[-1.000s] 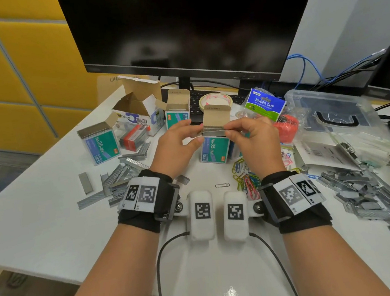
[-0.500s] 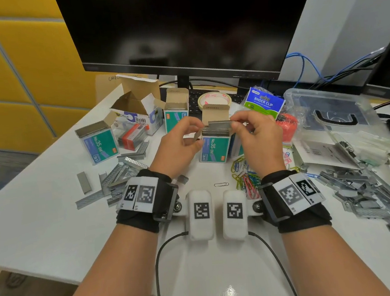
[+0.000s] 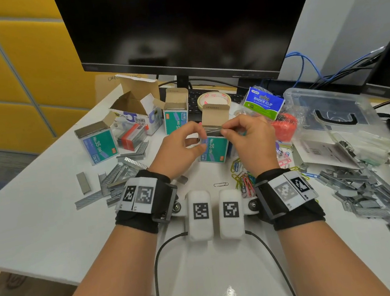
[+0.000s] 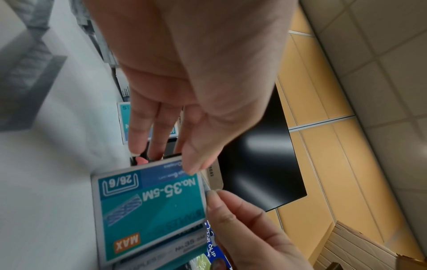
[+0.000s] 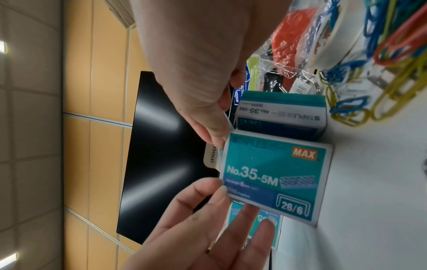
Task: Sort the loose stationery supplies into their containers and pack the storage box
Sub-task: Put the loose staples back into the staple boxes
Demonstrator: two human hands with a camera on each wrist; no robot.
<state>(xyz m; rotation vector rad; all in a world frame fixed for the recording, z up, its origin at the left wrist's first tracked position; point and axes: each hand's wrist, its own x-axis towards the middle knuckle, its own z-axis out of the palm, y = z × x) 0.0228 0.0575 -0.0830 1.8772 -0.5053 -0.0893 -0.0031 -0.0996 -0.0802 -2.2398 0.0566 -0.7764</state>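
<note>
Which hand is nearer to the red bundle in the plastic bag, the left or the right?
Right. The right hand is just beside the red bundle, on its left in the head view. The left hand is farther, beyond the staple box.

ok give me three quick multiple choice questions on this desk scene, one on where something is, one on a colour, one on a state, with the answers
1. Where does the binder clip packet lie?
A. right of the tape roll
B. left of the open white box
C. under the monitor stand

2. What colour is the front of the staple box between the hands?
A. red
B. teal
C. yellow

3. How is that staple box's top flap?
A. taped shut
C. torn off
B. standing open

Answers:
1 A, the blue and green packet sits just right of the roll.
2 B, the wrist views show a teal front.
3 B, the brown flap stands up behind the left hand and right hand.
</note>
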